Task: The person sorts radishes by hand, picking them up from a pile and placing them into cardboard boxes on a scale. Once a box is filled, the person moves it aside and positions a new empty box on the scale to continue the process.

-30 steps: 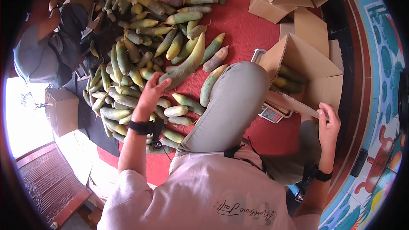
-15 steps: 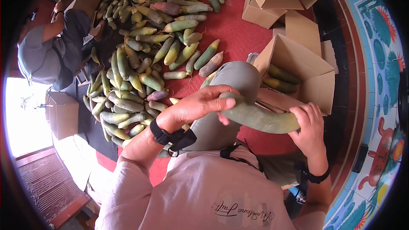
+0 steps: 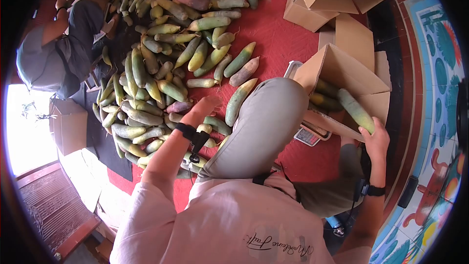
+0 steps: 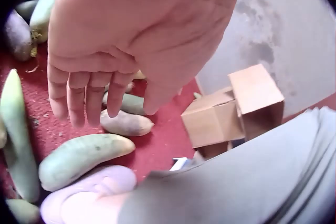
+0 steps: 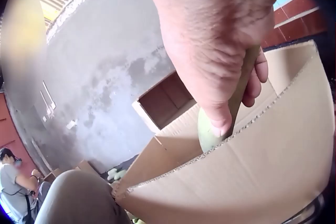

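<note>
- Shirt (image 3: 215, 215) is bearing script, approx. "Madeleine"; scale (image 3: 307, 136) is showing illegible print.
- Knee (image 3: 283, 95) is standing betw. radish pile (image 3: 163, 29) & carton (image 3: 339, 66).
- R. hand (image 3: 377, 140) is pinching green radish (image 3: 355, 110) at carton's nr. R corner.
- L. hand (image 4: 126, 35) is hovering nr. pile's R edge, fingers extended, holding nil.

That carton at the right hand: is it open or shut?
Open. In the head view the carton gapes at the top, green vegetables show inside, and the right hand grips another vegetable partly inside.
</note>
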### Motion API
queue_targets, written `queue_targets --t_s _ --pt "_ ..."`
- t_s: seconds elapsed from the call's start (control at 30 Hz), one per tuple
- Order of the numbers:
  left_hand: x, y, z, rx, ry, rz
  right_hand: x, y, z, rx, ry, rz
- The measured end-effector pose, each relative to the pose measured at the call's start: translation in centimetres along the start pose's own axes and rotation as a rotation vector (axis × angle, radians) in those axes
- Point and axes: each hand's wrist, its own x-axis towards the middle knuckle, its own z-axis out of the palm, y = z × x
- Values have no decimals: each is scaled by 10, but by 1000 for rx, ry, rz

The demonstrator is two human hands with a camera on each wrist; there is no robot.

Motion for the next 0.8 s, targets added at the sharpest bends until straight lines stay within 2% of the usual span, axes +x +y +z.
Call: queue_targets --t_s 0.03,0.1,0.13,0.17,0.2,0.23,0.3,0.43,0.47,0.57,0.6,0.77,0.8 --pt "10 -11 -1 -5 0 -9 5 -3 4 -4 -9 -2" --pt "31 -34 -4 894 -61 78 16 -10 12 33 -71 -31" --pt "48 -60 -13 889 -63 70 21 -13 17 67 -66 -66" --pt "66 -92 -25 1123 -125 90 26 -14 21 64 -74 -67" --pt "75 -110 -31 1357 -193 112 31 -14 26 152 -68 -157" --pt "58 -94 -21 1353 -202 105 34 -12 30 240 -64 -243" --pt "23 -64 -6 1083 115 -84 37 -8 40 266 -114 -170" --pt "33 -94 -19 1079 139 -40 37 10 55 383 -154 -38" --pt "34 -96 -16 1072 148 7 32 13 57 386 -108 -79" --pt "47 -84 -1 1016 86 -48 20 3 55 323 -46 -173" --pt "55 -88 3 1014 80 -51 17 5 60 408 -59 -88" --pt "113 -120 17 835 92 -81 15 6 71 513 -36 -45" --pt "117 -118 24 933 144 -67 16 7 71 530 -29 -43"
